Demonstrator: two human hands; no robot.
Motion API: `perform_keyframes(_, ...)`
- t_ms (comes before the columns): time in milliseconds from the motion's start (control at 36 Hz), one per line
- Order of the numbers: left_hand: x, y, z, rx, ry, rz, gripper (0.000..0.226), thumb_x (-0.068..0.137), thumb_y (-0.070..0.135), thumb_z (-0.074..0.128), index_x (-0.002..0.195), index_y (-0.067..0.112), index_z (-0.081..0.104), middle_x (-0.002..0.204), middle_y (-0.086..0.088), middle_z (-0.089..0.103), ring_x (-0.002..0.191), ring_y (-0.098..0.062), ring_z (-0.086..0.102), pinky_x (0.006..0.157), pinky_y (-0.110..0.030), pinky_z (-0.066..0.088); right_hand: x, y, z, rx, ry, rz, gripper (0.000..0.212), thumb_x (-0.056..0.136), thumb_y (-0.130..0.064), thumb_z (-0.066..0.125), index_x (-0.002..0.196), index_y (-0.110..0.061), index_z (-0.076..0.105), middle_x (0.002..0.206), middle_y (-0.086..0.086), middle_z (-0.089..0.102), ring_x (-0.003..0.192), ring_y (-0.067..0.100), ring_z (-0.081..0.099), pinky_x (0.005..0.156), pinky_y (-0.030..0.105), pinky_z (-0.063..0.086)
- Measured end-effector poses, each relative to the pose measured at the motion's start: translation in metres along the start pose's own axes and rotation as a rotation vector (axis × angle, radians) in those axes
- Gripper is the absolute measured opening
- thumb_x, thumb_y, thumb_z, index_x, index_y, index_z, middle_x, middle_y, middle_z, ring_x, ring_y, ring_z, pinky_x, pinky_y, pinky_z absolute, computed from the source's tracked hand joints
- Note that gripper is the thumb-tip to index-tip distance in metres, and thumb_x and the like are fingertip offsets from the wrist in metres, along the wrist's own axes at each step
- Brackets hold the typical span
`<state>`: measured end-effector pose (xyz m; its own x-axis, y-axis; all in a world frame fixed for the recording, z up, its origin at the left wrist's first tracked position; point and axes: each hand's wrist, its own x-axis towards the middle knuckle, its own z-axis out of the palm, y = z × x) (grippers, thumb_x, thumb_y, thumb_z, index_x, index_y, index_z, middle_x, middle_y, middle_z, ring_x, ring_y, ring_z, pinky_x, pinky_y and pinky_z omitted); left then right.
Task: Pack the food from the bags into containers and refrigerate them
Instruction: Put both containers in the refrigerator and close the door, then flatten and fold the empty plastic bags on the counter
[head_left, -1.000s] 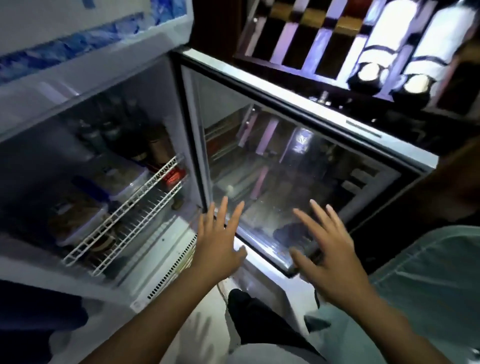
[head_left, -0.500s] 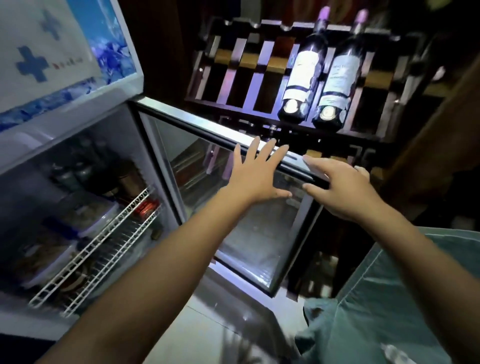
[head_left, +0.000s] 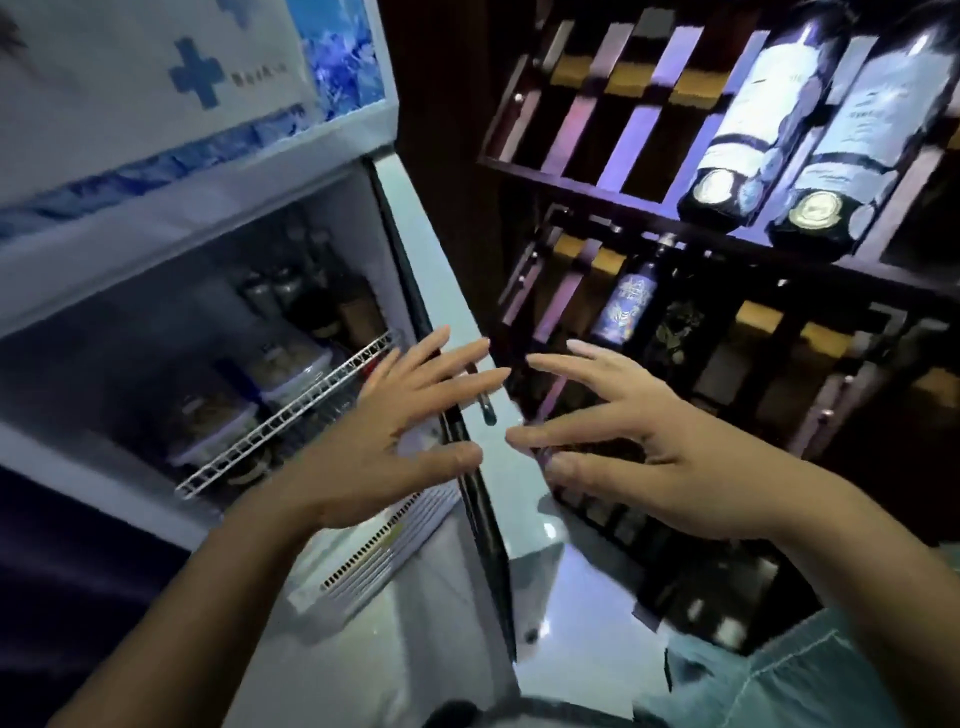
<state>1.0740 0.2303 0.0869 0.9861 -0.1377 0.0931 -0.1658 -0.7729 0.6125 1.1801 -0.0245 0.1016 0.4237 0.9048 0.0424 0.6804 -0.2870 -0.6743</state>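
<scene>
While the white-framed refrigerator door (head_left: 441, 249) stands edge-on in the middle of the view, the left hand (head_left: 410, 431) lies across its near edge with fingers spread and straight, thumb out, holding nothing; whether the palm touches the door cannot be told. The right hand (head_left: 639, 441) hovers just right of the door, fingers loosely bent and apart, also holding nothing. To the left, inside the open white refrigerator (head_left: 156, 270), two clear plastic lidded food containers (head_left: 291, 369) sit on a white wire shelf (head_left: 291, 410), with dark jars (head_left: 270, 291) farther back. On the right, a dark wooden wine rack (head_left: 597, 197) holds two white-labelled dark wine bottles (head_left: 753, 124) high up and a blue-labelled bottle (head_left: 626, 306) lower down.
</scene>
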Motion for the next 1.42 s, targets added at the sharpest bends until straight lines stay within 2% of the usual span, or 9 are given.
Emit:
perform_keyframes(111, -0.052, -0.006, -0.028, -0.016, 0.079, -0.131, 0.059, 0.084, 0.086, 0.038, 0.140, 0.067, 0.038, 0.161, 0.032, 0.024, 0.154, 0.000, 0.004, 0.123, -0.060, 0.008, 0.045, -0.016, 0.028, -0.027, -0.049, -0.117, 0.053, 0.088, -0.073, 0.044, 0.140, -0.062, 0.041, 0.162, -0.033, 0.000, 0.148, -0.006, -0.016, 0.123, 0.049, 0.004)
perform_keyframes(250, -0.130, -0.002, -0.049, 0.015, 0.242, -0.331, 0.060, 0.086, 0.068, 0.055, 0.142, 0.049, 0.051, 0.160, 0.032, 0.027, 0.153, 0.003, 0.006, 0.124, -0.052, 0.010, 0.103, -0.028, 0.059, -0.042, -0.107, -0.189, 0.068, 0.089, -0.075, 0.040, 0.150, -0.062, 0.013, 0.162, -0.032, -0.009, 0.147, -0.005, -0.021, 0.123, 0.048, -0.001)
perform_keyframes(417, -0.200, -0.008, -0.056, 0.244, 0.358, -0.581, 0.075, 0.080, 0.084, 0.044, 0.149, 0.058, 0.029, 0.159, 0.042, 0.009, 0.152, 0.006, -0.004, 0.125, -0.045, -0.002, 0.171, -0.056, 0.111, -0.180, -0.129, -0.296, 0.077, 0.088, -0.077, 0.032, 0.154, -0.054, 0.000, 0.165, -0.023, -0.012, 0.150, 0.003, -0.020, 0.123, 0.048, -0.002)
perform_keyframes(583, -0.217, -0.051, -0.035, 0.566, 0.588, -0.781, 0.084, 0.088, 0.067, 0.042, 0.161, 0.034, 0.017, 0.171, 0.008, -0.003, 0.157, -0.023, -0.009, 0.125, -0.047, -0.006, 0.228, -0.079, 0.164, -0.262, -0.059, -0.308, 0.081, 0.087, -0.080, 0.023, 0.153, -0.051, -0.013, 0.162, -0.021, -0.025, 0.150, 0.010, -0.025, 0.121, 0.052, -0.002)
perform_keyframes(667, -0.212, -0.082, -0.022, 0.658, 0.667, -0.801, 0.087, 0.087, 0.050, 0.056, 0.161, 0.019, 0.022, 0.171, -0.007, 0.005, 0.156, -0.035, -0.005, 0.125, -0.053, 0.001, 0.258, -0.088, 0.186, -0.306, -0.011, -0.295, 0.083, 0.086, -0.080, 0.021, 0.154, -0.048, -0.015, 0.162, -0.019, -0.026, 0.151, 0.014, -0.024, 0.121, 0.058, 0.001)
perform_keyframes(778, -0.212, -0.139, -0.039, 0.839, 0.521, -0.874, 0.094, 0.078, 0.041, 0.071, 0.158, 0.012, 0.031, 0.169, -0.012, 0.010, 0.153, -0.048, 0.000, 0.122, -0.063, 0.009, 0.297, -0.095, 0.208, -0.375, 0.043, -0.310, 0.084, 0.090, -0.075, 0.029, 0.156, -0.043, -0.011, 0.165, -0.014, -0.021, 0.153, 0.022, -0.016, 0.120, 0.061, 0.004)
perform_keyframes(1028, -0.218, -0.235, -0.092, 0.914, 0.439, -0.969, 0.099, 0.087, 0.042, 0.062, 0.162, 0.018, 0.003, 0.168, -0.011, -0.015, 0.154, -0.033, -0.018, 0.123, -0.061, -0.003, 0.368, -0.088, 0.239, -0.541, 0.002, -0.154, 0.087, 0.091, -0.075, 0.032, 0.153, -0.044, -0.021, 0.161, -0.015, -0.032, 0.151, 0.023, -0.023, 0.119, 0.061, 0.001)
perform_keyframes(1222, -0.211, -0.244, -0.087, 0.861, 0.569, -0.870, 0.100, 0.075, 0.035, 0.076, 0.160, 0.022, 0.025, 0.167, -0.016, 0.007, 0.155, -0.038, 0.003, 0.119, -0.067, 0.017, 0.373, -0.079, 0.247, -0.558, 0.042, -0.159, 0.088, 0.088, -0.071, 0.035, 0.155, -0.045, -0.014, 0.163, -0.016, -0.028, 0.153, 0.026, -0.018, 0.119, 0.062, 0.002)
perform_keyframes(1417, -0.211, -0.224, -0.083, 0.678, 0.645, -0.803, 0.099, 0.082, 0.039, 0.070, 0.162, 0.033, 0.012, 0.170, -0.012, -0.001, 0.156, -0.035, -0.004, 0.123, -0.061, 0.004, 0.357, -0.090, 0.255, -0.467, 0.041, -0.128, 0.083, 0.091, -0.066, 0.042, 0.157, -0.045, -0.003, 0.166, -0.009, -0.020, 0.153, 0.023, -0.020, 0.121, 0.060, 0.002)
